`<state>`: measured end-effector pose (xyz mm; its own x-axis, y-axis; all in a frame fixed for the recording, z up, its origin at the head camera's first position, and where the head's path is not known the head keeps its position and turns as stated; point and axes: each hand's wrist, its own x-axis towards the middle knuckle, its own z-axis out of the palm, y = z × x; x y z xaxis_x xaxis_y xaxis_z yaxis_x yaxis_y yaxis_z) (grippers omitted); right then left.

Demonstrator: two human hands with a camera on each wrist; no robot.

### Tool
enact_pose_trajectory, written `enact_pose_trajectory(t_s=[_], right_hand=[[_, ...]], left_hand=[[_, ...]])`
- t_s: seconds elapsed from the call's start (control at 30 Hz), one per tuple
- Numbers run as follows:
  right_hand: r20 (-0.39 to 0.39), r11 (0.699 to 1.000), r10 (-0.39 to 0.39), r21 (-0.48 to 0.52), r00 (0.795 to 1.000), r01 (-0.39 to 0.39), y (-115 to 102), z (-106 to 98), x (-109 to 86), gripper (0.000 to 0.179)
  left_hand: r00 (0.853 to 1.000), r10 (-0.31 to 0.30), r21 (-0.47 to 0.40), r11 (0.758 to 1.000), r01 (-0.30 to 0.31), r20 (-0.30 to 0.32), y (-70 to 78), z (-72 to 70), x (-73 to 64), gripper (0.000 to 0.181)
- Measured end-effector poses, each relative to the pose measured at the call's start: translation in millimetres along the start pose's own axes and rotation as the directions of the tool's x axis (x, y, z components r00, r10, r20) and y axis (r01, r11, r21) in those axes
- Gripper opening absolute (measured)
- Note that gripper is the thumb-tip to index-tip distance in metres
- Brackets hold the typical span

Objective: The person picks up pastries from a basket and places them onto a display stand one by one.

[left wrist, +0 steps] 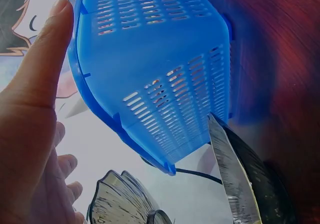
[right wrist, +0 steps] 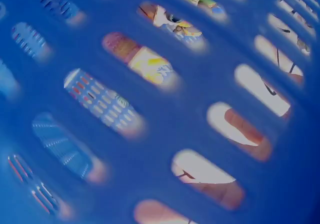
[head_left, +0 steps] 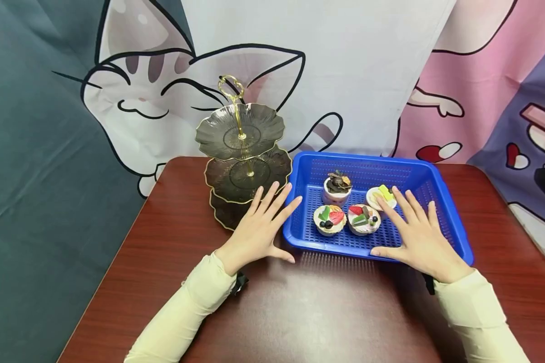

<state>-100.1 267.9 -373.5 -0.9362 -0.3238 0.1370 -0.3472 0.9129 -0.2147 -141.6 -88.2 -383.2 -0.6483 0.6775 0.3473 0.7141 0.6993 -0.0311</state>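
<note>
My left hand is spread with straight fingers in the head view, between a three-tier dessert stand and a blue plastic basket. Its fingertips come close to the basket's left rim. Above the basket's front right part, my right hand spreads its fingers; one fingertip overlaps the yellow-topped cupcake. Also inside sit a chocolate-topped cupcake and two fruit-topped cupcakes, one at left and one beside it. The right wrist view looks through the slotted basket wall.
Everything stands on a reddish-brown wooden table. The stand has dark scalloped plates with gold rims and a gold ring handle. Behind the table hangs a cloth printed with a cartoon cat.
</note>
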Motion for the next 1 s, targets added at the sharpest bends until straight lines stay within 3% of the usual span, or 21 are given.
enact_pose_trajectory(t_s=[0.6, 1.0], right_hand=[[-0.038, 0.997, -0.067, -0.035, 0.997, 0.065, -3, -12, 2.1, 0.105], [0.001, 0.997, -0.05, -0.056, 0.999, 0.05, -9, -22, 1.0, 0.105]], left_hand=[[0.998, 0.065, 0.001, 0.998, -0.065, 0.002, 7.3, -0.6, 12.3, 0.124], [0.996, 0.09, -0.056, 0.994, -0.089, 0.003, 10.4, 2.2, 13.7, 0.118]])
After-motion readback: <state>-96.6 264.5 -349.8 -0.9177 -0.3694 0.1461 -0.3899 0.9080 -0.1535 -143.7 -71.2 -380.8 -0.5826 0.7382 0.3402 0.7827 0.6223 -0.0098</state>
